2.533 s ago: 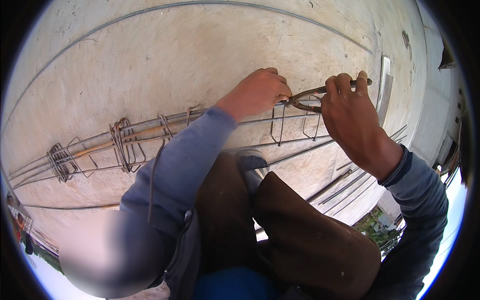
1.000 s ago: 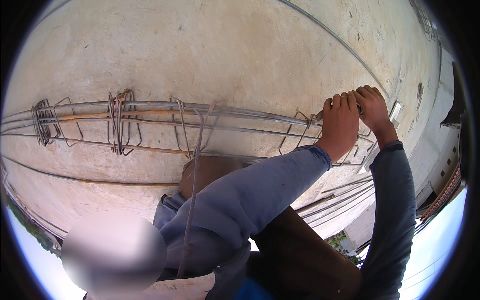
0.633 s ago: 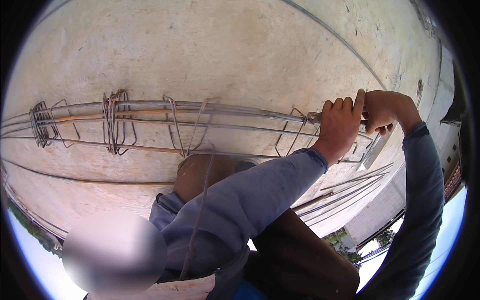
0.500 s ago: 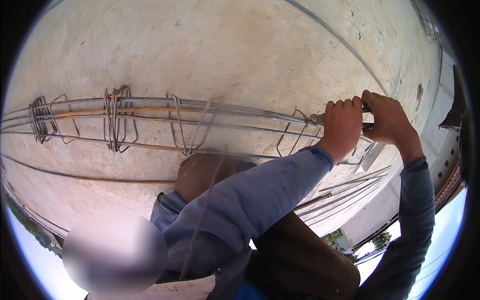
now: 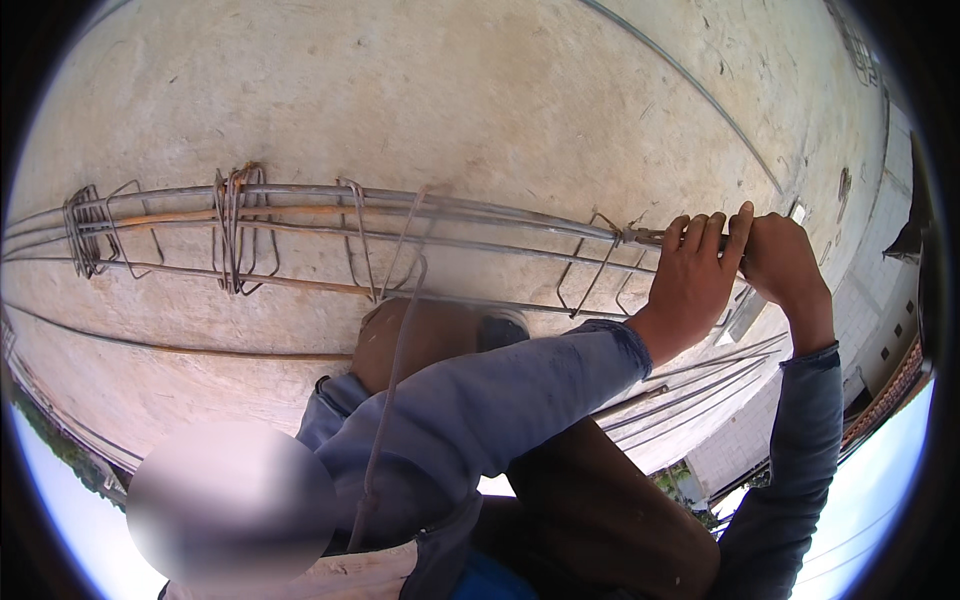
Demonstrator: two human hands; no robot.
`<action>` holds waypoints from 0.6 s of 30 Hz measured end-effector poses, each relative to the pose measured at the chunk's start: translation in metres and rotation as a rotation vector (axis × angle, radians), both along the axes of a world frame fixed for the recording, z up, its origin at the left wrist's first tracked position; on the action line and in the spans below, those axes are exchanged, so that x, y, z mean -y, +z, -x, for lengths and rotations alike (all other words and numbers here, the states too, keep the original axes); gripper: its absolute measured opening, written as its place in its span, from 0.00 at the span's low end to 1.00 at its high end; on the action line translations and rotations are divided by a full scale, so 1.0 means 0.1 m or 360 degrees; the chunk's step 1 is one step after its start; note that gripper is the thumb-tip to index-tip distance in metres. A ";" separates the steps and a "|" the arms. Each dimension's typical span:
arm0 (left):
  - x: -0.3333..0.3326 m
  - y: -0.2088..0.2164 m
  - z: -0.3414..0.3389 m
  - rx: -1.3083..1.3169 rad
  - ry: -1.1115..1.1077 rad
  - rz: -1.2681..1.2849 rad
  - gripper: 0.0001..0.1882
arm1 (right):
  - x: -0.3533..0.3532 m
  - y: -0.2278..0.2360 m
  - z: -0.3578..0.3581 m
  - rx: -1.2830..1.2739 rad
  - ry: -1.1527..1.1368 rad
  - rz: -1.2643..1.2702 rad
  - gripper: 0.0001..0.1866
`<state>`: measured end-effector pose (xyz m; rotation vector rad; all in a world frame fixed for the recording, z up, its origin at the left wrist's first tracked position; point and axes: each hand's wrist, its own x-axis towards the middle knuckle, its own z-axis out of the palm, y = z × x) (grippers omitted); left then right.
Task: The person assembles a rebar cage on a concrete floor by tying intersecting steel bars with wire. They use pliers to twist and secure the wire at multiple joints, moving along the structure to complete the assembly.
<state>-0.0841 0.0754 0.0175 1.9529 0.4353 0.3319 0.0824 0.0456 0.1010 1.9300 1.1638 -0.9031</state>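
Both my hands are on a pair of pincers [image 5: 648, 237] at the right of the rebar cage [image 5: 500, 222]. The jaws meet the upper bars beside a bent wire stirrup [image 5: 590, 270]. My left hand [image 5: 692, 278] lies over the tool near the jaws, fingers curled across it and the index finger straighter. My right hand [image 5: 785, 255] is closed in a fist farther along, around the handle end, which it mostly hides. Whether a tie wire sits in the jaws is too small to tell.
Bunched stirrups [image 5: 235, 230] hang on the bars at left. A single rod [image 5: 180, 347] lies nearer me on the concrete slab [image 5: 480, 110], and another rod [image 5: 690, 80] lies beyond. Several loose rods [image 5: 690, 395] are at lower right. A thin cord [image 5: 392, 390] hangs before my sleeve.
The pincer handles, apart before, have come together. My right hand has moved slightly down and closed into a fist; my left hand has shifted slightly down, its fingers now reaching across the tool.
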 end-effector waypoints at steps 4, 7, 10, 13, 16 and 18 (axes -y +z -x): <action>0.18 -0.02 0.00 -0.0061 -0.0268 -0.0138 0.43 | 0.54 -0.07 0.21 0.0099 -0.0245 -0.0218 0.08; 0.13 -0.12 -0.04 -0.0143 -0.0352 -0.0336 0.42 | 0.45 -0.14 0.10 0.0014 -0.0283 -0.0108 0.08; 0.05 -0.16 -0.15 -0.0163 -0.0420 -0.0243 0.38 | 0.31 -0.01 0.09 -0.0267 -0.0556 0.0068 0.11; -0.11 -0.14 -0.25 -0.0209 -0.0550 0.0194 0.33 | 0.30 0.20 0.17 -0.0030 -0.0350 -0.0150 0.22; -0.62 -0.08 -0.39 -0.0364 -0.0538 0.0652 0.30 | 0.06 0.32 0.35 0.0320 0.0516 -0.0906 0.24; -0.58 -0.11 -0.43 -0.0353 -0.0549 0.0763 0.30 | 0.29 0.24 0.12 0.0361 0.0596 -0.0633 0.18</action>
